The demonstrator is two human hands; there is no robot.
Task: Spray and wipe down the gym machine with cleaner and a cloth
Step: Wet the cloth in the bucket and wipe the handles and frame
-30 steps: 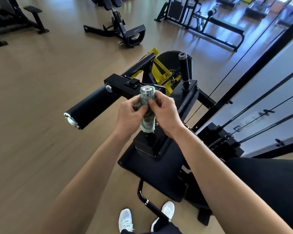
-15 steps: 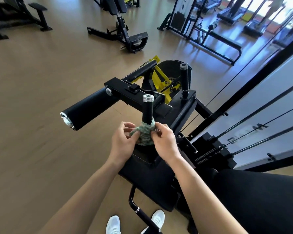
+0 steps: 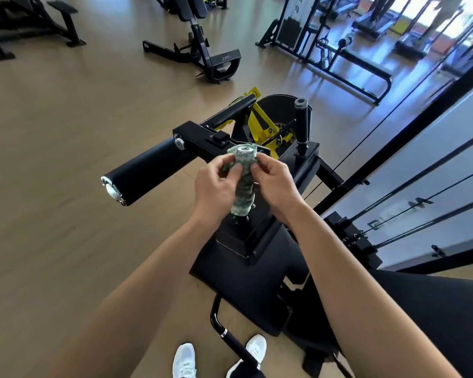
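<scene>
Gripping green cloth (image 3: pixel 242 184) round upright handle (image 3: pixel 244 151): L hand (image 3: pixel 216 186) & R hand (image 3: pixel 277 184), both closed.

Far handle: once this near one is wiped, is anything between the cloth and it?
Nothing visible. The cloth, pinched by the left hand and right hand, wraps the near handle; the far handle stands bare behind it, across open space.

Tan wood floor (image 3: pixel 66 214) — gym machine (image 3: pixel 257 241) and 2 white shoes (image 3: pixel 185 360) on it.
</scene>
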